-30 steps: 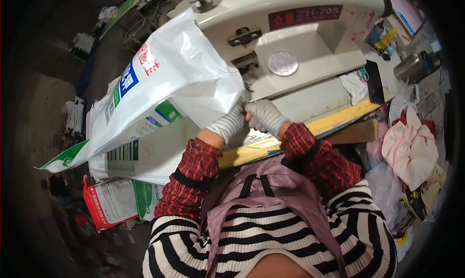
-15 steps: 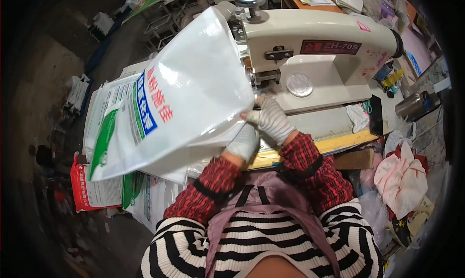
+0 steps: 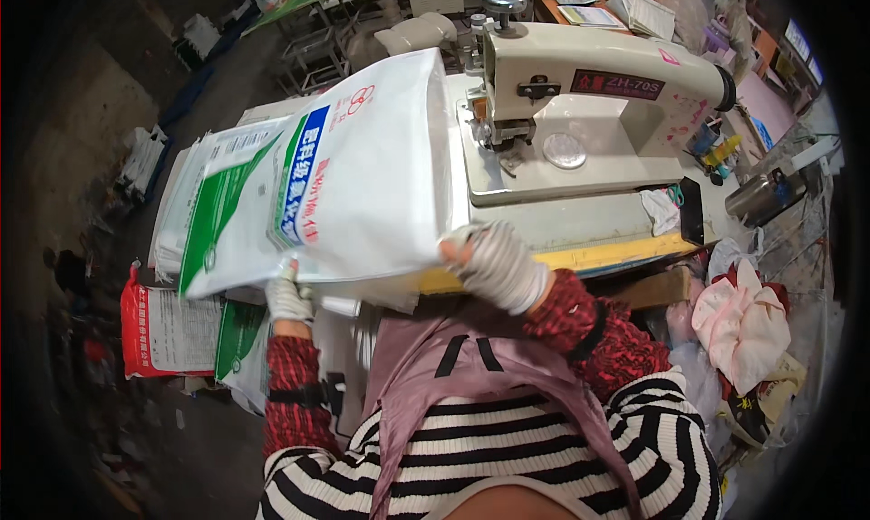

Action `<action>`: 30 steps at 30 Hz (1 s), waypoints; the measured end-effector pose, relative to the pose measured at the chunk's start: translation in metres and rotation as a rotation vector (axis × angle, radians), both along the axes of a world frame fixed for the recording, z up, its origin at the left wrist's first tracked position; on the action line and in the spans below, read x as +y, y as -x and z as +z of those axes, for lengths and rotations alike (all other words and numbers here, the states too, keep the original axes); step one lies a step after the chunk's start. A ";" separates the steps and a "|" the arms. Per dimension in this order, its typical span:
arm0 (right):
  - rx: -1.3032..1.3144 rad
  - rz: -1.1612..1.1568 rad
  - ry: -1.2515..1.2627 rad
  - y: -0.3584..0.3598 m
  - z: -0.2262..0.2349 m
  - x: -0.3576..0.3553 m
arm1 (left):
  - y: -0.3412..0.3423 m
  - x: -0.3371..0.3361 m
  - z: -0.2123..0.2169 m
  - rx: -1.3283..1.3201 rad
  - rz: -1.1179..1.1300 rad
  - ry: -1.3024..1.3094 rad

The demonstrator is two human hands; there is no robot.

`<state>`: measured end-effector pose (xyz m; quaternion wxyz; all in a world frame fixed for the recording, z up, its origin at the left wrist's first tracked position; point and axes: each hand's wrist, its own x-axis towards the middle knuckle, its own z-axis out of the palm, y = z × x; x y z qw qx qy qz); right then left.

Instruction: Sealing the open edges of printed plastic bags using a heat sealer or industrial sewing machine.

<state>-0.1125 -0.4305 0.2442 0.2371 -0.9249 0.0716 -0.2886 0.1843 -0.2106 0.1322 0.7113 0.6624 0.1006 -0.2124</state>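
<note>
A white plastic woven bag (image 3: pixel 381 175) with green, blue and red print lies spread over the table to the left of the sewing machine (image 3: pixel 580 103). My left hand (image 3: pixel 290 298), in a whitish fingerless glove, grips the bag's near edge, with its thumb on top. At the bag's near right corner, my gloved right hand (image 3: pixel 498 262) pinches the edge between thumb and fingers. The bag's right side lies apart from the machine's needle area. Beneath and left of it, part of a stack of similar bags (image 3: pixel 177 216) shows.
Red-and-white bags (image 3: pixel 172 330) hang low at the left. On the table's right are small scissors (image 3: pixel 676 194), a dark phone-like slab (image 3: pixel 692 210) and a steel bottle (image 3: pixel 766 196). Pale pink cloth (image 3: pixel 743 311) is heaped at the right. A yellow strip (image 3: pixel 625 255) runs along the table's front edge.
The bag has come away from the machine's needle area and lies flatter. My left hand has moved left along its near edge; my right hand has come slightly nearer me.
</note>
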 end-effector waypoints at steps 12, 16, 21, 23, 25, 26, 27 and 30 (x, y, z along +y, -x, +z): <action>0.236 0.478 0.126 -0.031 0.048 0.123 | 0.076 0.094 -0.004 0.240 -0.313 0.808; 0.395 0.455 0.332 -0.070 -0.022 0.142 | 0.141 0.078 -0.009 0.518 -0.293 0.782; 0.735 0.848 -0.410 -0.057 -0.045 0.129 | 0.131 0.113 -0.034 0.264 -0.345 0.321; 0.750 0.648 -0.629 -0.044 -0.036 0.085 | 0.135 0.126 -0.020 0.314 -0.006 0.343; 0.899 0.280 -0.602 -0.047 -0.011 0.049 | 0.139 0.144 -0.018 0.363 0.021 0.329; 0.655 0.359 -0.550 -0.048 -0.067 0.017 | 0.143 0.141 -0.010 0.308 -0.008 0.235; 0.422 0.347 0.126 -0.062 -0.110 -0.003 | 0.145 0.140 -0.007 0.250 -0.032 0.139; 0.355 0.011 -0.026 -0.078 -0.105 -0.025 | 0.150 0.148 -0.008 0.272 -0.020 0.084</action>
